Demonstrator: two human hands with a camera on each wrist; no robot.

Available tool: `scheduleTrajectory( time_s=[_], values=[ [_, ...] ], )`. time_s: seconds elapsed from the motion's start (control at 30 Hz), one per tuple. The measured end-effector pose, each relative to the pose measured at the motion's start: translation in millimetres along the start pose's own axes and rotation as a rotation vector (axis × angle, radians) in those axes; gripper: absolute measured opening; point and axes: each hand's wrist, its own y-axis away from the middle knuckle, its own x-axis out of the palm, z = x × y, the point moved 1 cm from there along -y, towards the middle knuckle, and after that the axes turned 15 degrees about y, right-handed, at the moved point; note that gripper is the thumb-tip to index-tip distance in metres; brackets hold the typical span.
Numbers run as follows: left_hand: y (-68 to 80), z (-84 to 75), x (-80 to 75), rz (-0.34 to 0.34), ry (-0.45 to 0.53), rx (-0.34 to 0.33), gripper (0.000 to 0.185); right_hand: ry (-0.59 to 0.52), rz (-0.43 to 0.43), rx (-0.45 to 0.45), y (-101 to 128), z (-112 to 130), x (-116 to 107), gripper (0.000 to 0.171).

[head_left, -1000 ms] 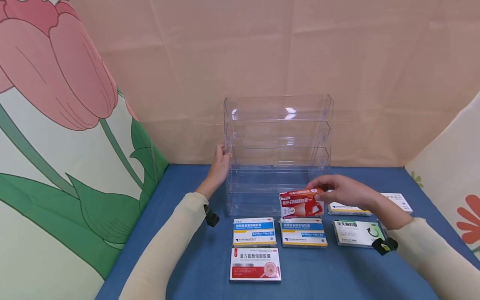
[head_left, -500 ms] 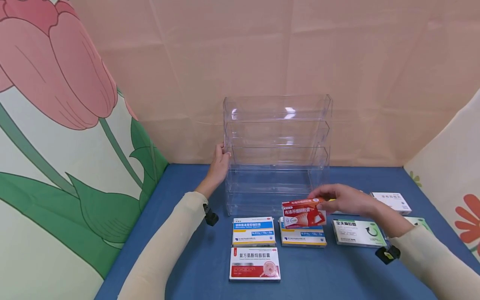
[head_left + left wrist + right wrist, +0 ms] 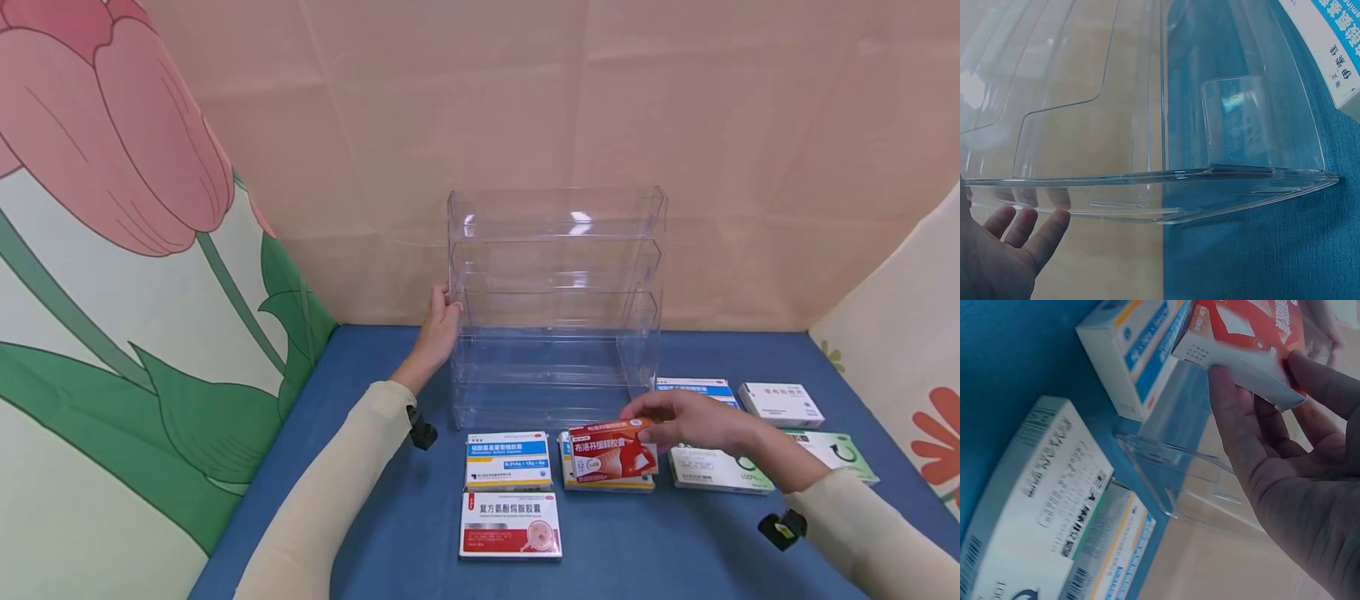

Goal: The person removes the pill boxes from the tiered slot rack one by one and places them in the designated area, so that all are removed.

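My left hand [image 3: 435, 333] rests its fingertips against the left outer side of a clear tiered plastic rack [image 3: 555, 312]; the left wrist view shows relaxed fingers [image 3: 1047, 240] touching the panel. My right hand [image 3: 697, 425] pinches a red medicine box [image 3: 611, 454] at its right end, thumb and fingers on opposite sides. That box hangs tilted above a blue-and-white medicine box [image 3: 648, 483], mostly covering it in the head view. Left of it lies a matching blue-and-white box [image 3: 507, 461], and in front of that one a white-and-red box [image 3: 510, 527].
Right of my right hand lie a green-and-white box [image 3: 716, 475], another green-and-white box [image 3: 836, 454], a white box [image 3: 782, 404] and a blue-and-white box [image 3: 697, 387] partly hidden by the hand. A blue cloth [image 3: 405, 533] covers the table, with a pinkish backdrop [image 3: 750, 208] behind.
My right hand has brought the red box nearer and slightly right, from the rack's front edge to over the blue-and-white box. The left hand has stayed at the rack's side.
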Motion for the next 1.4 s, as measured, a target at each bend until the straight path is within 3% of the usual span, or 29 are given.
scheduleTrajectory(
  time_s=[0.7,1.4],
  values=[
    [4.5,-3.2,0.0,0.019,-0.044,-0.036,0.051,-0.118,0.089,-0.021,14.7,-22.0,33.5,0.035],
    [6.1,-3.1,-3.3,0.032,-0.003,-0.035,0.05,-0.198,0.155,0.008,29.7,-29.0,61.9,0.032]
  ],
)
